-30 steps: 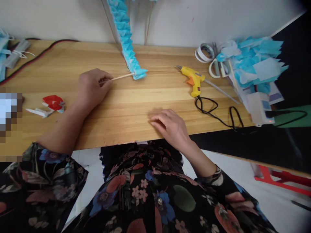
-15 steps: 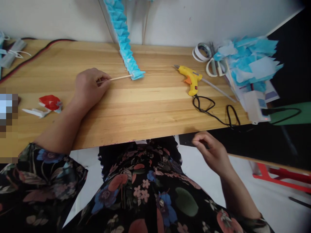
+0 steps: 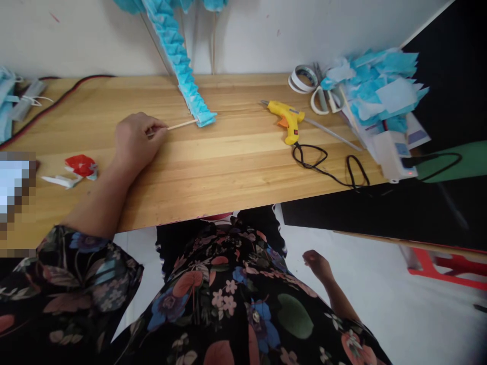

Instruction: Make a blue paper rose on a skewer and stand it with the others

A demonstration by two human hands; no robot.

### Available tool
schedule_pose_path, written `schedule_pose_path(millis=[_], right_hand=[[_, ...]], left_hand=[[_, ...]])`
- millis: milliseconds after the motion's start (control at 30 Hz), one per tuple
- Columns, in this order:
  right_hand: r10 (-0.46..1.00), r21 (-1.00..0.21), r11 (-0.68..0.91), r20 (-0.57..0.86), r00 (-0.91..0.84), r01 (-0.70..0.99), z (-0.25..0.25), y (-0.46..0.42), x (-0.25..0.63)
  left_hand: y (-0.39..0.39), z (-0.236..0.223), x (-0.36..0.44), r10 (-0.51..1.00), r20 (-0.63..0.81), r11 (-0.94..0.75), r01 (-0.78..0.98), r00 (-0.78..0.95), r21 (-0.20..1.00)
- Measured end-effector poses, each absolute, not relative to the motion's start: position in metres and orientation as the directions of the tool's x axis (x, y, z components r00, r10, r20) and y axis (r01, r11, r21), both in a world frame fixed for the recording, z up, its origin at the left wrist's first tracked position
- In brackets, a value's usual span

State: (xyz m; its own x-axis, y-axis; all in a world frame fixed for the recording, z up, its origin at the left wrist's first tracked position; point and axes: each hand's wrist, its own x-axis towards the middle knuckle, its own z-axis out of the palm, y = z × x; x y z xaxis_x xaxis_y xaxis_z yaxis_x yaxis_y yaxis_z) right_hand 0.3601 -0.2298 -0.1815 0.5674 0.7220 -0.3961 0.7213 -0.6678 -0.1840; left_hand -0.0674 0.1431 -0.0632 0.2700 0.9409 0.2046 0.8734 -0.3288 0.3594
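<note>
My left hand (image 3: 139,137) rests on the wooden table, its fingers pinched on a thin wooden stick (image 3: 182,124). The far end of that stick meets the lower end of a blue pleated paper strip (image 3: 178,63), which slants up toward the wall. Whether the strip is fixed to the stick I cannot tell. My right hand (image 3: 317,264) hangs below the table's front edge, fingers curled in, and nothing shows in it. A yellow glue gun (image 3: 288,120) with a glue stick in its back lies on the table, right of the strip.
Tape rolls (image 3: 303,79), scissors (image 3: 325,100) and a pile of blue paper pieces (image 3: 384,86) sit at the back right. A white power box (image 3: 395,154) and a black cord (image 3: 319,167) lie nearby. A red-and-white scrap (image 3: 81,166) lies left. A red stool (image 3: 429,266) stands below.
My right hand has dropped lower and away from the table edge. My left hand keeps its hold on the stick. The whole view has shifted a little.
</note>
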Motion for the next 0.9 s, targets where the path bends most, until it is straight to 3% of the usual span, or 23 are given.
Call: schedule_pose_path(millis=[133, 267, 300, 367, 433, 500, 667, 733, 900], right_hand=[[0.739, -0.356, -0.656, -0.479, 0.473, 0.666, -0.183, -0.206, 0.360], [0.788, -0.582, -0.606, -0.534, 0.307, 0.543, -0.180, -0.168, 0.339], [0.812, -0.736, -0.579, -0.559, 0.169, 0.350, -0.178, -0.157, 0.330], [0.841, -0.846, -0.533, -0.531, -0.109, 0.004, -0.173, -0.134, 0.308], [0.806, -0.818, -0.566, -0.520, -0.284, -0.108, -0.168, -0.115, 0.288], [0.759, -0.786, -0.604, -0.519, -0.392, -0.129, -0.165, -0.101, 0.272], [0.755, -0.776, -0.585, -0.416, -0.508, -0.234, -0.169, -0.091, 0.253], [0.742, -0.765, -0.593, -0.400, -0.537, -0.250, -0.173, -0.090, 0.249], [0.728, -0.752, -0.610, -0.408, -0.551, -0.250, -0.174, -0.088, 0.243]], left_hand=[[0.144, -0.051, -0.069, 0.915, 0.286, -0.376, 0.862, 0.286, 0.340], [0.087, 0.001, -0.054, 0.820, 0.452, -0.515, 0.796, 0.350, 0.318], [0.063, 0.014, -0.048, 0.806, 0.455, -0.557, 0.745, 0.378, 0.368], [0.011, 0.029, -0.035, 0.736, 0.364, -0.671, 0.545, 0.571, 0.502], [-0.031, 0.019, -0.024, 0.580, 0.214, -0.689, 0.333, 0.786, 0.644], [-0.058, -0.016, -0.017, 0.502, 0.013, -0.572, 0.321, 0.865, 0.755], [-0.067, -0.132, -0.009, 0.750, -0.271, -0.191, 0.589, 0.604, 0.785], [-0.064, -0.158, -0.001, 0.834, -0.294, -0.019, 0.557, 0.466, 0.830], [-0.067, -0.179, 0.018, 0.912, -0.270, 0.116, 0.438, 0.308, 0.891]])
